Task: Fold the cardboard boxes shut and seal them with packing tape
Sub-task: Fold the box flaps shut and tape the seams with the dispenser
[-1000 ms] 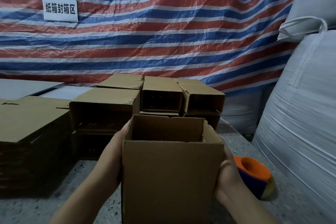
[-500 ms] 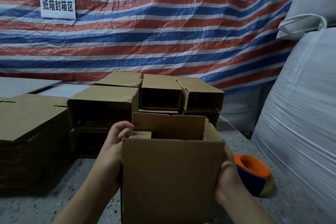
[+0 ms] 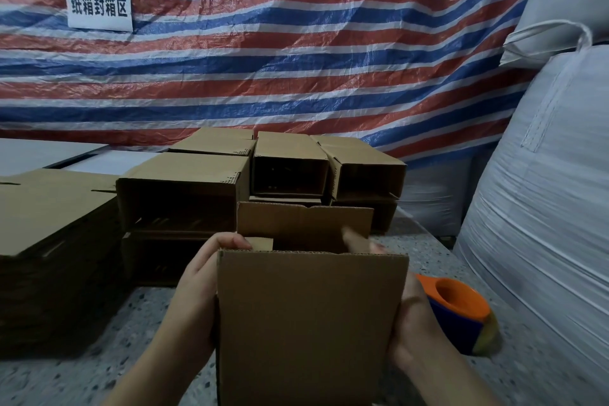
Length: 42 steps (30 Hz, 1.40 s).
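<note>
Right, plain brown corrugated box [image 3: 309, 323] stands upright at front centre on the speckled stone tabletop [image 3: 99, 369], top open, fluted edge showing along the near wall. Left hand [image 3: 197, 287] clasps the box's left side, fingers curled over the top edge onto a small side flap [image 3: 262, 243] bent inward. Right hand [image 3: 412, 316] wraps the right side; its fingertips by the right flap are blurred, so exact hold up there is unclear. Tape roll [image 3: 461, 315], round w/ orange core and blue body, lies on the tabletop just right of that hand. Behind: more boxes [image 3: 184, 188], open ends facing the camera, stacked; flat cardboard pile [image 3: 43, 208] at left. Striped red/white/blue woven tarp [image 3: 296, 59] w/ a white sign [image 3: 99, 6]. Bulky white woven sacks [image 3: 543, 191] at right.
</note>
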Each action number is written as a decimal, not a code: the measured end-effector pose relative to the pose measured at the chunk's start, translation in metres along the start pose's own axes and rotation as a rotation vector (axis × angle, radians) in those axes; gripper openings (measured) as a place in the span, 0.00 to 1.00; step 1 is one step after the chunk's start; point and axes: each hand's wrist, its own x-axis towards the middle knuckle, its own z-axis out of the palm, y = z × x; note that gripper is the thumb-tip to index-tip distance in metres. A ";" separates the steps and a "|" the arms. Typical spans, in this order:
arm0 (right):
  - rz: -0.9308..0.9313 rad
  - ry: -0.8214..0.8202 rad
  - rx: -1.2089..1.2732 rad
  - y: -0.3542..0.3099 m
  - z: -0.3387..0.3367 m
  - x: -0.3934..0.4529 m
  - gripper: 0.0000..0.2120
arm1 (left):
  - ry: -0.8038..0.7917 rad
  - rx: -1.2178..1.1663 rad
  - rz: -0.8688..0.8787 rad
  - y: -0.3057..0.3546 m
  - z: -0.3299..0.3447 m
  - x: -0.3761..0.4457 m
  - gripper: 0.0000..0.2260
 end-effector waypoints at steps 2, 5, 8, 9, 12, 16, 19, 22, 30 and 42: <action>-0.005 0.038 -0.053 -0.003 -0.002 0.001 0.10 | -0.027 -0.015 0.037 -0.003 -0.003 -0.001 0.04; -0.030 0.067 -0.111 -0.007 -0.003 0.004 0.09 | -0.012 0.013 0.045 -0.007 -0.005 0.001 0.08; -0.022 0.078 -0.142 -0.009 -0.001 0.004 0.10 | 0.011 0.068 0.041 -0.008 -0.003 0.004 0.13; -0.017 0.075 -0.132 -0.009 -0.001 0.004 0.09 | 0.032 0.096 0.035 -0.007 -0.001 0.003 0.15; -0.041 0.048 -0.114 -0.008 -0.003 0.002 0.09 | -0.020 0.077 0.080 -0.006 0.000 -0.001 0.19; -0.037 0.028 -0.088 -0.007 -0.002 0.002 0.08 | -0.239 0.134 0.138 -0.004 -0.015 -0.009 0.40; -0.023 0.042 -0.083 -0.007 -0.002 0.003 0.09 | -0.251 0.180 0.147 0.004 -0.017 -0.003 0.46; -0.033 0.042 -0.092 -0.006 -0.006 0.006 0.11 | -0.247 0.278 0.140 0.015 -0.017 0.004 0.49; -0.149 -0.067 -0.176 -0.005 -0.008 0.006 0.14 | -0.100 0.209 0.112 0.004 -0.008 -0.010 0.06; -0.258 -0.267 -0.402 -0.022 -0.017 0.001 0.25 | -0.007 0.087 0.034 0.003 -0.001 -0.010 0.13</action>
